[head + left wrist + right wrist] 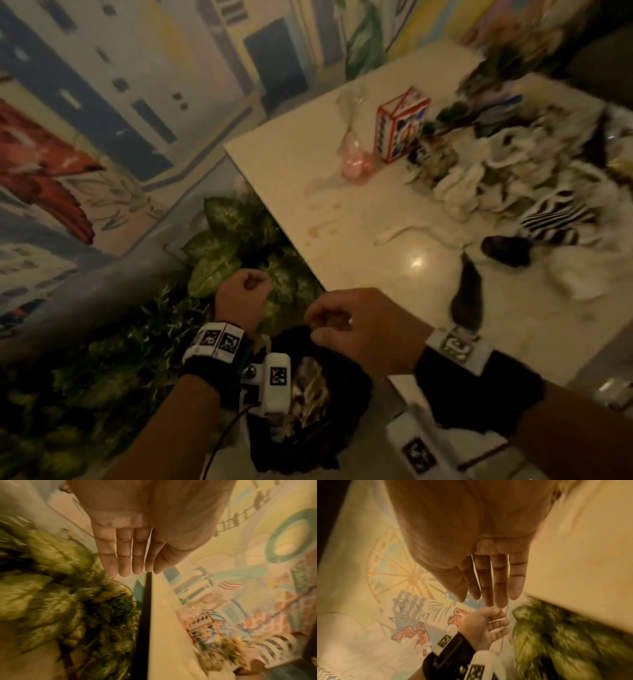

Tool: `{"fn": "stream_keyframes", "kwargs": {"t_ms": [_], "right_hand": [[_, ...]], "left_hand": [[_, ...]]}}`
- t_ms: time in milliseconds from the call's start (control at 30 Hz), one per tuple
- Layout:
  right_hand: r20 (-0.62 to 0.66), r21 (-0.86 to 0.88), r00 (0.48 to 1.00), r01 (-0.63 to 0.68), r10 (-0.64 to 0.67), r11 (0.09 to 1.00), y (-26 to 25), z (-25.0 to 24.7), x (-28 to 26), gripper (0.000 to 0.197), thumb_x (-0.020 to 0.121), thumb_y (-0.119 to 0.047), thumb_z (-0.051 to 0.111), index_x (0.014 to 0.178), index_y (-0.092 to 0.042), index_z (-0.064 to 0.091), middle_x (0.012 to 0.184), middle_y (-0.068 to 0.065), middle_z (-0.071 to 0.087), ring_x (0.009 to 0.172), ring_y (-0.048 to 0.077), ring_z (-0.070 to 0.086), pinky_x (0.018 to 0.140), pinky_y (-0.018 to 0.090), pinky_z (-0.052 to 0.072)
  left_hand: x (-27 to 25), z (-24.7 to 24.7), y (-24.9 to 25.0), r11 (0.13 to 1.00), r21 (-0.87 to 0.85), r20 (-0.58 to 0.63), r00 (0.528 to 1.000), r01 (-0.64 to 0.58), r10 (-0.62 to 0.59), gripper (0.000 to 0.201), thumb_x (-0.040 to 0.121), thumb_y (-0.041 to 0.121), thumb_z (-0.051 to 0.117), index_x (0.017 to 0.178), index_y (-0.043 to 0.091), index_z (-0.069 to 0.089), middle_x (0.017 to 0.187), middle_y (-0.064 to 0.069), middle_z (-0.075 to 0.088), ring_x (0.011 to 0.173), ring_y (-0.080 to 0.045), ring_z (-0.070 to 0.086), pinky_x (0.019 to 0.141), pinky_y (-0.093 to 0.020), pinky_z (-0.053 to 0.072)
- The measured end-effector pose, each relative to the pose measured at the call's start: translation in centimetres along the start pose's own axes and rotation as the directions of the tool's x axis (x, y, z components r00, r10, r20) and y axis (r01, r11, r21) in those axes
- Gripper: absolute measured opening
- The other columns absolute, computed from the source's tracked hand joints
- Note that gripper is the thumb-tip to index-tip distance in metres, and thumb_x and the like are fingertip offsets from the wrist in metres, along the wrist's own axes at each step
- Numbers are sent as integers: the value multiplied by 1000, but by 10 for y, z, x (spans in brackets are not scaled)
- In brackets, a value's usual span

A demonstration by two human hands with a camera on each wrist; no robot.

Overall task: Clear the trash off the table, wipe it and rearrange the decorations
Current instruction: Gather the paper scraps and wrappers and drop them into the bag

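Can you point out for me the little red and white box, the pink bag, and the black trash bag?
red and white box (399, 132): head view, on its front printed face.
pink bag (356, 164): head view, on the full pink lower part.
black trash bag (342, 404): head view, on its dark right wall, below the hands.

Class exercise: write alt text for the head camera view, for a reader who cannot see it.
Two hands, left hand and right hand, hover empty above a black trash bag beside a pale table. The table holds crumpled tissues, a small red-edged box and a pink plastic bag.
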State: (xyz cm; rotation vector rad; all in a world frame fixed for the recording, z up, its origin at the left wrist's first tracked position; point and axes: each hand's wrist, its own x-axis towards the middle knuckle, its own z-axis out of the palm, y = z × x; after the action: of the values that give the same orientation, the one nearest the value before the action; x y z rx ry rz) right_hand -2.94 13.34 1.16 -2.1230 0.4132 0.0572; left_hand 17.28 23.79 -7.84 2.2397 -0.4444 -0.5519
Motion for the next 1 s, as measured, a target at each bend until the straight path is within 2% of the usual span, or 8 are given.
{"fn": "stream_keyframes", "kwargs": {"t_ms": [200,367,500,633,733,833,933,1000], "right_hand": [[-65,-209,996,-76,64,975,74,-155,-49,15,84,-22,68,99,-21,69,90,-11,66,78,-1,60,72,15,47],[-62,-396,964,-260,257,880,135,-234,-66,24,85,-28,66,108,-20,65,109,-4,65,88,8,57,75,18,46],[-89,-425,923,-374,374,824,162,-264,-76,42,80,-36,71,119,-22,60,130,0,56,116,20,54,95,33,46],[-130,-491,915,-393,381,777,183,-268,-78,54,75,-42,74,122,-23,56,132,2,52,119,23,49,97,35,42],[-159,-559,916,-391,368,731,199,-265,-75,71,69,-50,75,130,-28,49,140,5,42,129,25,39,106,41,35],[-136,-630,879,-433,457,645,214,-268,-72,102,55,-60,79,141,-42,27,156,3,9,143,33,12,112,53,26],[-76,-693,852,-418,517,587,226,-269,-75,127,45,-67,80,144,-49,2,156,-1,-21,145,35,-8,113,60,21],[-51,-711,840,-410,540,571,229,-264,-81,135,43,-64,83,145,-47,-5,155,1,-24,145,36,-10,114,60,17]], "left_hand": [[-35,66,105,992,21,67,990,-123,121,7,84,17,67,90,19,64,90,-2,65,85,-24,63,79,-41,56],[-50,121,151,959,221,178,974,-180,142,40,81,28,71,118,22,57,122,0,58,107,-21,57,91,-32,48],[-47,152,169,886,402,340,936,-232,91,99,64,51,80,146,35,25,155,0,22,144,-25,20,115,-49,23],[-38,182,181,728,599,492,871,-333,-6,132,47,65,81,146,47,-5,157,4,-23,145,-27,-20,112,-64,-5],[-29,197,190,692,624,556,828,-363,-67,140,40,73,78,144,48,-11,155,3,-29,143,-30,-24,110,-67,-6],[-31,209,191,645,654,597,793,-395,-120,141,37,78,75,144,47,-12,157,2,-23,144,-33,-19,111,-67,-1],[-48,219,189,524,709,592,802,-472,-79,144,35,84,70,145,42,-12,157,0,-15,144,-37,-8,112,-64,9],[-62,226,186,480,724,592,804,-496,-61,145,36,82,71,147,38,-11,156,-1,-11,142,-39,-1,111,-60,15]]}}
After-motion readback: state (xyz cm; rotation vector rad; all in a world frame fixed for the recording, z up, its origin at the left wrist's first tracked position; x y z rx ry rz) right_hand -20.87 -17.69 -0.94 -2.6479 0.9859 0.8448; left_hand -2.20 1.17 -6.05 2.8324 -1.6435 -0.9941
